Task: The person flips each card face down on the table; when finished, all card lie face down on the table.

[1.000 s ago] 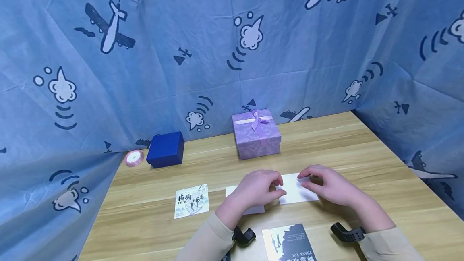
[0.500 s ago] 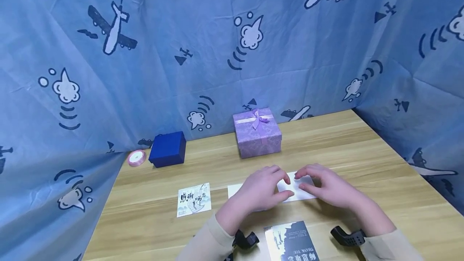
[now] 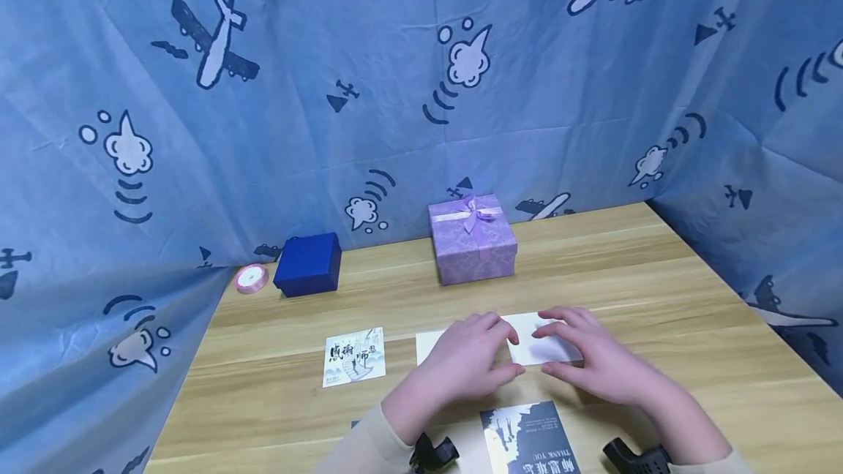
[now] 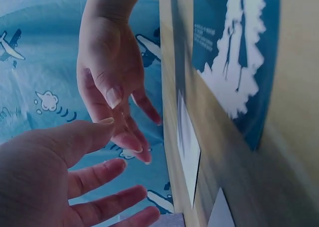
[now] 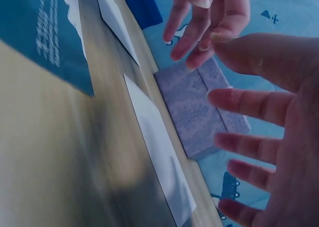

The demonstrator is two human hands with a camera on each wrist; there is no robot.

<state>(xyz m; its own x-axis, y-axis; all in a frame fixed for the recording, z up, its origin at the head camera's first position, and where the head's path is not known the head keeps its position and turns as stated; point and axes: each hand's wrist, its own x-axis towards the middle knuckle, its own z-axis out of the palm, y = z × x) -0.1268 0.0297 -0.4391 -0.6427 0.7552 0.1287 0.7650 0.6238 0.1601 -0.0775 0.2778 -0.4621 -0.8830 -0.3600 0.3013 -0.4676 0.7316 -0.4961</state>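
In the head view my left hand [image 3: 464, 357] and my right hand [image 3: 586, 350] hover above the table, thumbs and fingers spread in loose arcs facing each other. Neither holds anything. Below and between them lies a white card [image 3: 527, 328], partly covered by the right fingers. Another white card [image 3: 426, 344] is partly hidden behind the left hand. The left wrist view shows the left hand [image 4: 75, 182] with its fingers apart, a gap between it and the white card [image 4: 188, 147]. In the right wrist view the right hand [image 5: 279, 137] is likewise off the card [image 5: 162, 157].
A dark printed card [image 3: 532, 441] lies near the front edge, and a light card with lettering [image 3: 354, 358] lies to the left. At the back stand a purple gift box [image 3: 476, 247] and a blue box [image 3: 307, 267], with a pink ribbon roll [image 3: 251, 279] beside the latter.
The right hand's fingers have spread further apart. Both hands have shifted slightly, staying over the white cards with nothing taken hold of. The head view has moved a little.
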